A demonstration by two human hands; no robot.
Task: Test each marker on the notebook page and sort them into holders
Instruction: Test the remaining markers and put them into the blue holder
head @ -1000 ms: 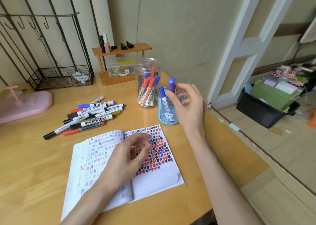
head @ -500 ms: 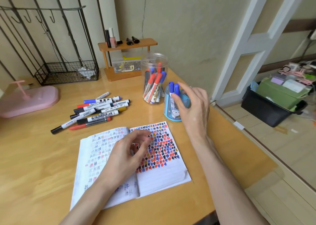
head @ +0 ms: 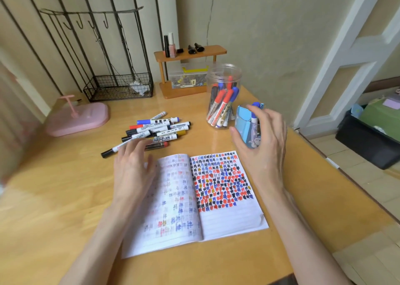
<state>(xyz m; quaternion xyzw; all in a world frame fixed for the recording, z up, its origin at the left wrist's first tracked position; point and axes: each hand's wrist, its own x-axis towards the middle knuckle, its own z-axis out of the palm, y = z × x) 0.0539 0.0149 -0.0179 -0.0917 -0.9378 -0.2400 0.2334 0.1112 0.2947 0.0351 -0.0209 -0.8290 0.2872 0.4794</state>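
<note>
A person's two bare forearms reach over a light wooden table [head: 54, 198]. An open lined paper notebook [head: 227, 217] lies flat at the centre, its right page crowded with rows of small red, blue, black and yellow marker scribbles, its left page showing fainter marks. The right hand [head: 263, 141] wraps around a small light-blue holder with a cartoon print [head: 243, 122], thumb on its near side and fingers curled around the far side; blue-capped markers [head: 255, 106] stand inside it. Just behind and left of it stands a clear plastic jar [head: 224, 96] holding red, blue and black markers. The left hand [head: 134, 167] is blurred, palm down with fingers spread and holding nothing, over the notebook's upper left corner, its fingertips at the near edge of a loose pile of whiteboard markers [head: 155, 131] lying on the table.
</note>
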